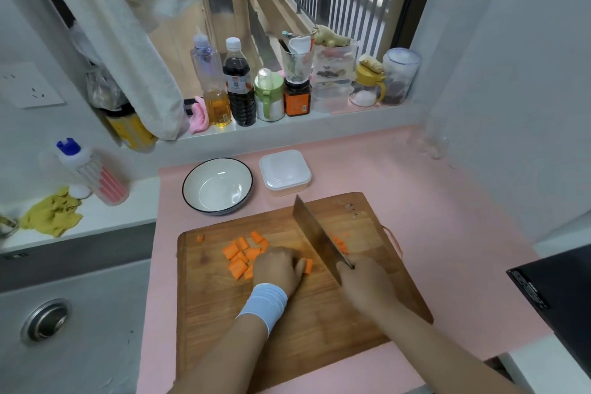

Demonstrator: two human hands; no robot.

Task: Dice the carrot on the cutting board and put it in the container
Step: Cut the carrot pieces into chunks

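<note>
A wooden cutting board [319, 313] lies on the pink counter. Several orange carrot chunks [239, 254] are piled left of centre on it, and smaller bits [339, 243] lie right of the blade. My left hand [276, 270], with a blue wristband, pinches one carrot piece [308, 266] down against the board. My right hand [367, 281] grips the handle of a cleaver [315, 235], whose blade stands just right of that piece. A lidded white plastic container [284, 171] sits behind the board.
An empty white bowl [217, 185] with a dark rim stands left of the container. Bottles and jars [238, 86] line the window sill. A sink [64, 313] lies to the left, with a yellow cloth [51, 216] and a dish-soap bottle [92, 171]. A black appliance [556, 294] sits right.
</note>
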